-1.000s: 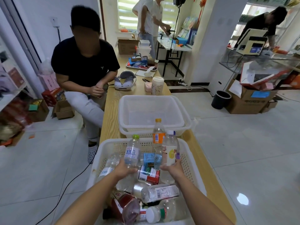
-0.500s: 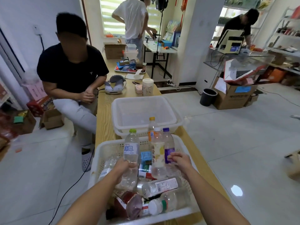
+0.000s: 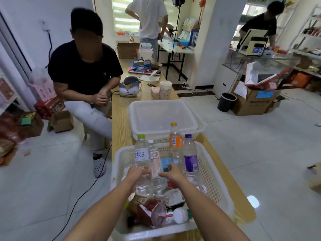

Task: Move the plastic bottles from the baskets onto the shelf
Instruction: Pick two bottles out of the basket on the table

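Observation:
A white perforated basket on the wooden table holds several plastic bottles and snack packets. My left hand grips a clear green-capped bottle upright above the basket. Right beside it stands a white-capped bottle with a pale label, and my right hand holds that one with thumb and fingers at its right side. An orange-labelled bottle and a purple-labelled bottle stand upright in the basket behind my right hand. More bottles lie on their sides near the front.
A second white basket sits just beyond, with no bottles in it. A seated person is at the table's left, with a headset and a cup further back. Boxes, a black bin and shelving stand to the right.
My hands have come closer together, bringing the green-capped and white-capped bottles side by side. The right hand moved left, away from the purple-labelled bottle.

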